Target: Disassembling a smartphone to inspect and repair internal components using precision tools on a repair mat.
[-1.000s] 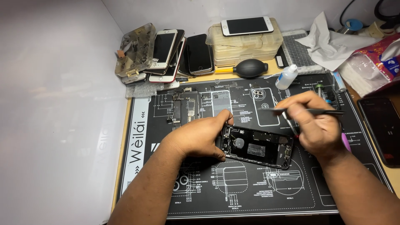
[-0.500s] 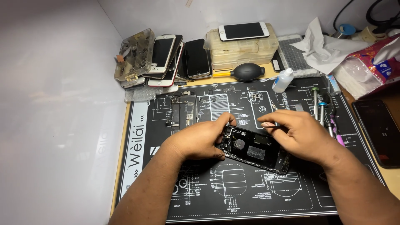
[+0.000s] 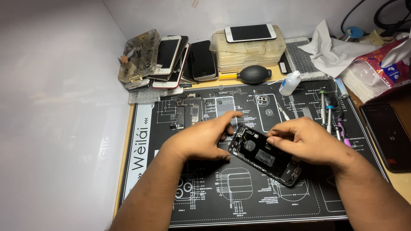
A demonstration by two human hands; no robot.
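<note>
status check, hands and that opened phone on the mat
Left hand grips opened phone shell at its left end. Right hand pinches its top edge. Screwdrivers lie close right on mat.

We see warm, bright light from above; the white wall (image 3: 55,107) on the left glares softly, hands cast faint shadows, and focus stays sharp throughout.
</note>
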